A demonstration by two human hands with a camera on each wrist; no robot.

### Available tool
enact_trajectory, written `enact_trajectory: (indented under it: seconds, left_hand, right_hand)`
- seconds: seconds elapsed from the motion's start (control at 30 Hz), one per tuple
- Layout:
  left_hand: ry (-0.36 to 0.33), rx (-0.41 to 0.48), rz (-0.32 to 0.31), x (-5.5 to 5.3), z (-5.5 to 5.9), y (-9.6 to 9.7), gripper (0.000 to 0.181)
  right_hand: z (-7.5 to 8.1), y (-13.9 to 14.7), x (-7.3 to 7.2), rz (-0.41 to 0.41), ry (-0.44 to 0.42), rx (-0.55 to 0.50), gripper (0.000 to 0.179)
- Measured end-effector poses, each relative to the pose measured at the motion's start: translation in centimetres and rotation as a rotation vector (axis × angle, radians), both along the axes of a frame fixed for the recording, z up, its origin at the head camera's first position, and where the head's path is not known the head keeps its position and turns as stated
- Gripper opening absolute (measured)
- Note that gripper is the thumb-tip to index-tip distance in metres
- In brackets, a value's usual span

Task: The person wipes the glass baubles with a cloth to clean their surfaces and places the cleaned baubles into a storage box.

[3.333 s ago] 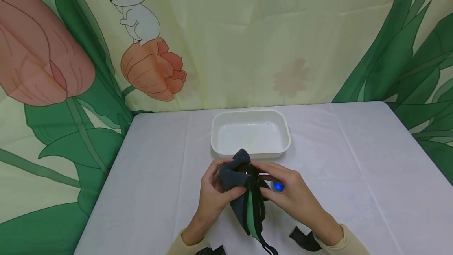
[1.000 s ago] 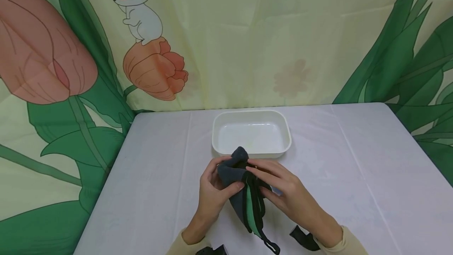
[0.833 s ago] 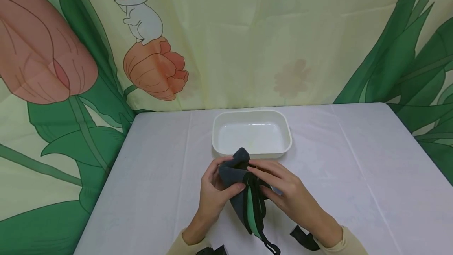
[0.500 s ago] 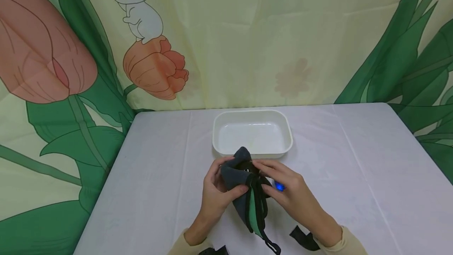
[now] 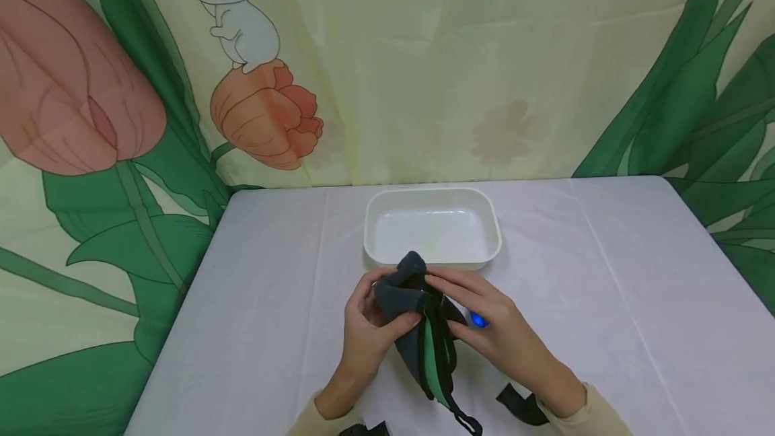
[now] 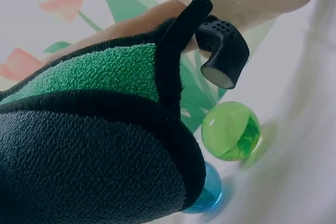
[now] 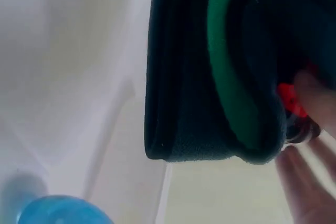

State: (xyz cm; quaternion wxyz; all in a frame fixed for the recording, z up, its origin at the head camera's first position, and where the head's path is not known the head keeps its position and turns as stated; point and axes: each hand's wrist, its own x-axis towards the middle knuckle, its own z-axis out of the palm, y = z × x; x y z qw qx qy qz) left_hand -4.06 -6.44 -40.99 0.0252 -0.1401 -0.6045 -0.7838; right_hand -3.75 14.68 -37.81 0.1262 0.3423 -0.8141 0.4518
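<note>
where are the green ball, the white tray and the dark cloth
Green ball (image 6: pixel 231 131), left wrist view: middle of its rounded side.
White tray (image 5: pixel 432 230), head view: bare inner floor.
Dark cloth (image 6: pixel 97 153), left wrist view: its dark, rough face.

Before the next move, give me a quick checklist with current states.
1. Left hand holds the grey-green cloth: ok, thumb on the near side.
2. Red-and-dark item at the fold fully visible: not ok, cloth and fingers cover much of it.
3. Right hand pinches that item firmly: cannot tell, contact is partly hidden.
4. White tray upright: ok, beyond the hands.
5. Blue ball fully visible from the head: not ok, partly hidden by the right hand.
6. Green ball located: ok, but only in the left wrist view.
</note>
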Motion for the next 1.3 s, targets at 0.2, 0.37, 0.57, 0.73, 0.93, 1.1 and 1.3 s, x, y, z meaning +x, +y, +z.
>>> enact_trajectory:
  seconds: [0.2,0.37,0.57,0.73,0.93,1.1,1.3]
  left_hand:
    - [0.017,-0.001,-0.036,-0.12,-0.19,-0.21,0.061]
    - [0.054,-0.009,-0.071,-0.11,-0.58,-0.34,0.060]
    - [0.026,-0.030,-0.050,-0.24,-0.60,-0.31,0.059]
    - [-0.008,-0.038,-0.047,-0.78,-0.65,-0.07,0.058]
    - [-0.040,-0.029,-0.047,-0.86,-0.88,0.10,0.058]
    - [-0.039,-0.027,-0.068,-0.76,-0.66,0.08,0.061]
    - [0.024,-0.005,-0.123,-0.82,-0.74,-0.21,0.064]
  right_hand:
    - [-0.04,-0.19,-0.18,0.043,0.049,0.004,0.045]
    - [0.21,-0.19,0.12,-0.027,-0.128,-0.034,0.065]
    - [0.12,-0.29,0.05,-0.059,-0.202,-0.043,0.064]
    - [-0.10,-0.04,0.12,-0.091,-0.075,0.059,0.075]
    - [-0.21,0.21,-0.13,-0.012,0.031,0.137,0.074]
    - [-0.28,0.18,-0.19,-0.006,0.046,0.132,0.070]
    - [-0.26,0.02,-0.16,-0.024,0.026,0.114,0.072]
